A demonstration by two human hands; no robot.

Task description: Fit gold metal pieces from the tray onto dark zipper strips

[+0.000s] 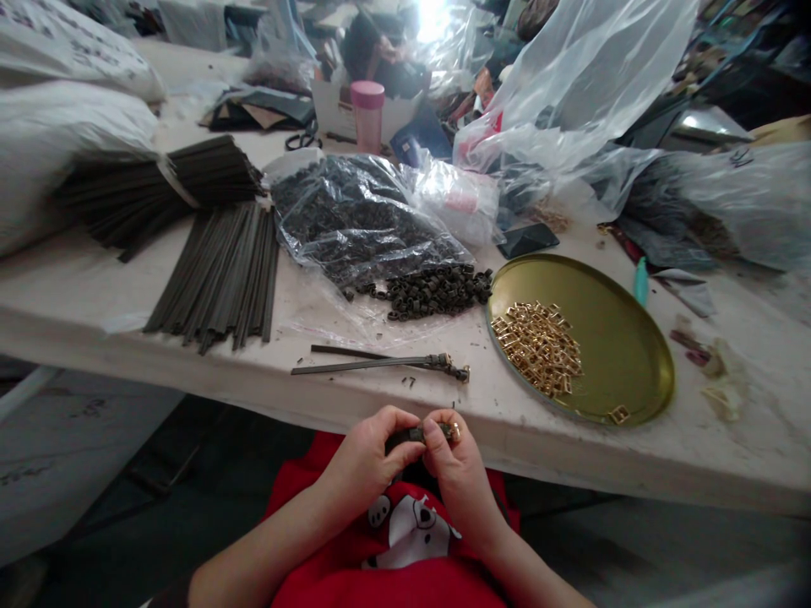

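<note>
Above my lap, at the table's front edge, both hands are closed on one dark strap with a gold buckle at its right end. My left hand pinches the strap between thumb and fingers. Close beside it, my right hand grips the strap's buckle end. Most of the strap is hidden by my fingers. On the table just beyond lie two buckled straps, crossing near their buckles. Farther right, a round gold tray holds a heap of small gold buckles.
Loose dark strips and a tied bundle lie at left. Small dark loops spill from a clear plastic bag. Behind are a pink-lidded jar, scissors and a phone. A teal tool lies right of the tray.
</note>
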